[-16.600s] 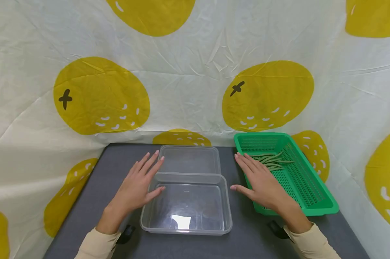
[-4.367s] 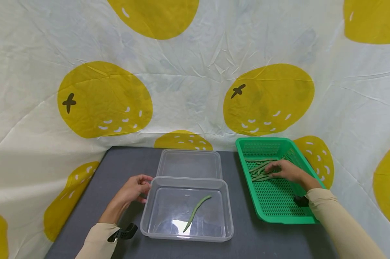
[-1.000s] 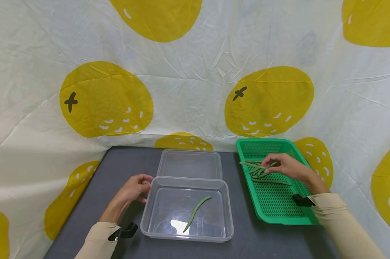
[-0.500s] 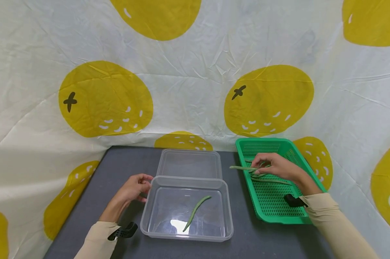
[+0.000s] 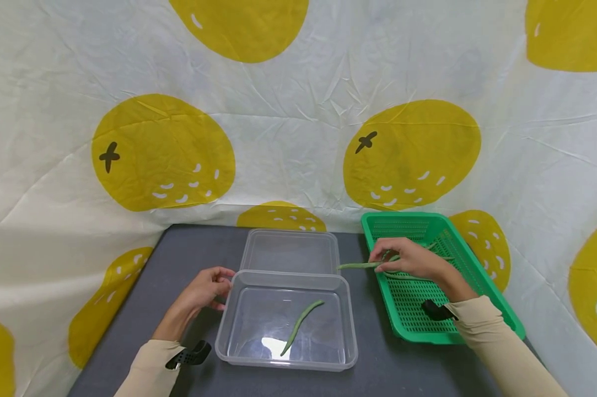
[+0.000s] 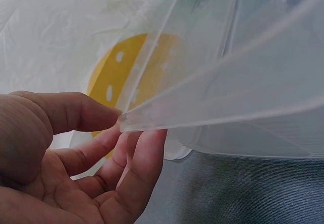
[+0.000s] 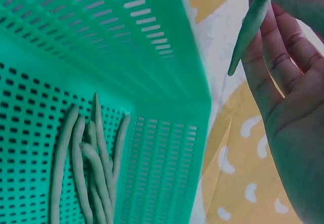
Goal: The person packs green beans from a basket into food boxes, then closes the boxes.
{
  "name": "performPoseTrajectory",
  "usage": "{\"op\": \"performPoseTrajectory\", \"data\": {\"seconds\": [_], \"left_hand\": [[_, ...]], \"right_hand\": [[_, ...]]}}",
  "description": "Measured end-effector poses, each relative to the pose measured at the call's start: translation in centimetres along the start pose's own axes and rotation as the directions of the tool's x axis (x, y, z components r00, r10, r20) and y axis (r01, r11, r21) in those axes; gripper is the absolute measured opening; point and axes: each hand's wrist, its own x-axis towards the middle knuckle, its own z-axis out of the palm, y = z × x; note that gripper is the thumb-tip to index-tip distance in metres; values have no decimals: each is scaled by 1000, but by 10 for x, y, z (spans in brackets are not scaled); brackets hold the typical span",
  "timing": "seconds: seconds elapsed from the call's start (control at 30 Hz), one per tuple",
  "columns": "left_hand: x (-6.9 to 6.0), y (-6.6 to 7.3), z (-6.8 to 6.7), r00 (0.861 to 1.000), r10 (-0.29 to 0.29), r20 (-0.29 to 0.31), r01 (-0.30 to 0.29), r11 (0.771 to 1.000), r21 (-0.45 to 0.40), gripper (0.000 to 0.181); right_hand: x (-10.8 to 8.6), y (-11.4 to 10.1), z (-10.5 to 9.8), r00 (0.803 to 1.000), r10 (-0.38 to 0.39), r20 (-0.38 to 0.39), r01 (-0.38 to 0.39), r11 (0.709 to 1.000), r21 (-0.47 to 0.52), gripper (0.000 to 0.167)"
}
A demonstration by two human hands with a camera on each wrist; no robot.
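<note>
My right hand [image 5: 412, 260] pinches a green bean [image 5: 356, 266] between thumb and fingers, over the left rim of the green basket [image 5: 402, 335]. The bean points left, past the rim; the right wrist view shows its tapered end below the fingertips. Several other green beans [image 7: 61, 168] lie in the basket, partly hidden by the hand in the head view. With thumb above and fingers below, my left hand [image 6: 106, 158] grips the rim corner of a clear plastic container [image 5: 289, 365]. Inside that container a single curved green bean [image 5: 298, 330] lies slantwise.
Behind the container lies a clear plastic lid [image 5: 290, 251], flat on the dark table [image 5: 194, 251]. A white curtain [image 5: 283, 149] printed with yellow fruit hangs behind the table. The basket stands close to the table's right edge.
My right hand took a bean from the basket and has moved left with it, toward the container. My left hand stays at the container's corner. The container, empty at first, holds a bean.
</note>
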Motion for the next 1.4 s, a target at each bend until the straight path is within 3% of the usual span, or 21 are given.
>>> {"op": "performPoseTrajectory", "data": {"seconds": [0.73,1.4], "left_hand": [[-1,2,-1,1000,2,28,-2,1000,1,39],[2,0,-3,1000,-8,21,8,1000,-4,38]], "right_hand": [[30,-22,28,987,-144,75,137,987,89,19],[56,-42,58,976,-157,153,139,983,124,20]]}}
